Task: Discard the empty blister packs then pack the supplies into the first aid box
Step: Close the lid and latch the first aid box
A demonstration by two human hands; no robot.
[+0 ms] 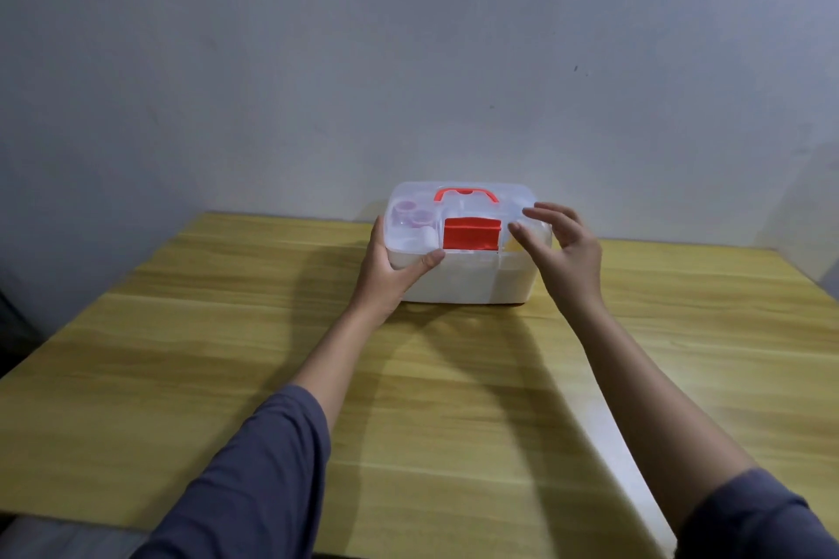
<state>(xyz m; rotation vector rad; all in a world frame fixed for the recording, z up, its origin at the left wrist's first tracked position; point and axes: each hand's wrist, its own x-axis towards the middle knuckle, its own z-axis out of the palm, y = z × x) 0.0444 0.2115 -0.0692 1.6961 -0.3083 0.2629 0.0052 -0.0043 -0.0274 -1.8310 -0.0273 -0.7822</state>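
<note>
The left hand (394, 264) clamps the first aid box (463, 243) at frame centre; the right hand (560, 250) hovers open. An unlatched lid (458, 213) could spill supplies.

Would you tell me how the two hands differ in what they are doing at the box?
The left hand grips the box's left front corner, thumb on the lid edge; the right hand is spread open at the right end, gripping nothing. Both reach the closed box on the table.
</note>
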